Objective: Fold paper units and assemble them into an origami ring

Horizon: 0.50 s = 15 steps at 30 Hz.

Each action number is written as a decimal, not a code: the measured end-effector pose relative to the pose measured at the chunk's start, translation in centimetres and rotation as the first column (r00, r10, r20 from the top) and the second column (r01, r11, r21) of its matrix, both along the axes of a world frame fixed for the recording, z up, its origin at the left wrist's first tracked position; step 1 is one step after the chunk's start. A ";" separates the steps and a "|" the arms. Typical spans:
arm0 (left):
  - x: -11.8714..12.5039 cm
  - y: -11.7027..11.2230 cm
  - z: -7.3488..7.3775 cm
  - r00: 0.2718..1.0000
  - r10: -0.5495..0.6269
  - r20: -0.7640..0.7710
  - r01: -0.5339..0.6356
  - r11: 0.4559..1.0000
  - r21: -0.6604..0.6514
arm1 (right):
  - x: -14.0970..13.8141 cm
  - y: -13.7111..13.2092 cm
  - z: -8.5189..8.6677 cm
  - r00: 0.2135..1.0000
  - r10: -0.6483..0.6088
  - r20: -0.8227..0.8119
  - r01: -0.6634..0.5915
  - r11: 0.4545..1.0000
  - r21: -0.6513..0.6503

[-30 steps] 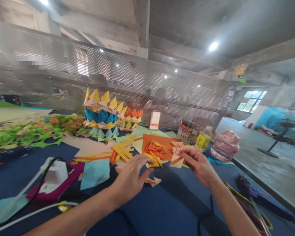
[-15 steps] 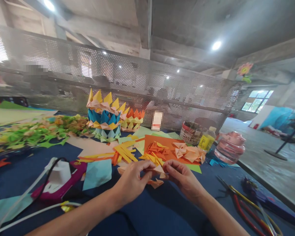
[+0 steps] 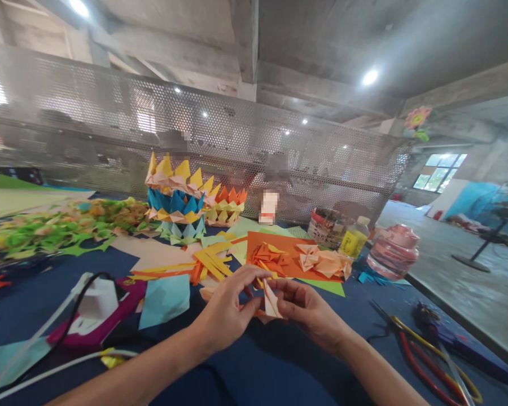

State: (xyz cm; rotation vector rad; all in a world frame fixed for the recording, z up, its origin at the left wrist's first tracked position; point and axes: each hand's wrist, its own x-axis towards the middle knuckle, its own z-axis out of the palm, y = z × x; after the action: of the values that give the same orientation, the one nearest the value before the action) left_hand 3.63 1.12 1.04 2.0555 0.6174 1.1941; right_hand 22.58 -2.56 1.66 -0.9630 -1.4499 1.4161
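My left hand [image 3: 228, 307] and my right hand [image 3: 307, 307] meet over the dark blue table [image 3: 262, 366], both pinching a small folded peach paper piece [image 3: 271, 300] that stands upright between the fingertips. More folded peach and orange bits lie under my hands. Just behind is an orange sheet [image 3: 290, 256] carrying a heap of orange and yellow folded triangles [image 3: 265, 256] and a heap of peach folded pieces [image 3: 325, 260].
A stacked paper crown tower [image 3: 175, 203] and a smaller orange and yellow one [image 3: 226, 207] stand at the back by a perforated metal screen [image 3: 237, 146]. Green paper scraps [image 3: 55, 228] lie left, a glue gun [image 3: 95, 307] near left, a woven basket [image 3: 325, 225], yellow bottle [image 3: 352, 239], pink jar [image 3: 393, 251] and red-handled scissors [image 3: 427, 352] on the right.
My right hand came back from the peach heap with a folded piece and met my left hand. Both now hold the piece turned upright.
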 end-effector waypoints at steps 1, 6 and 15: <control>0.0 -0.1 0.0 1.000 0.025 0.009 -0.024 0.999 -0.032 | 0.0 0.1 -0.1 0.999 -0.028 -0.022 0.028 1.000 0.011; 0.1 -0.1 0.1 1.000 0.004 0.014 -0.001 0.981 -0.196 | 0.0 0.4 -0.4 0.984 -0.149 -0.101 0.152 0.988 0.026; 0.4 0.1 -0.2 0.985 0.036 -0.168 -0.060 0.988 -0.142 | -0.6 -0.4 0.3 0.996 -0.091 -0.012 0.092 0.992 0.085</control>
State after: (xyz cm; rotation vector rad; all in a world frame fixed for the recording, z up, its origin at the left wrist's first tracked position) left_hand 4.07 1.25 0.84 2.0367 0.8137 0.9804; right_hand 21.93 -2.91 1.92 -0.9564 -1.4310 1.2798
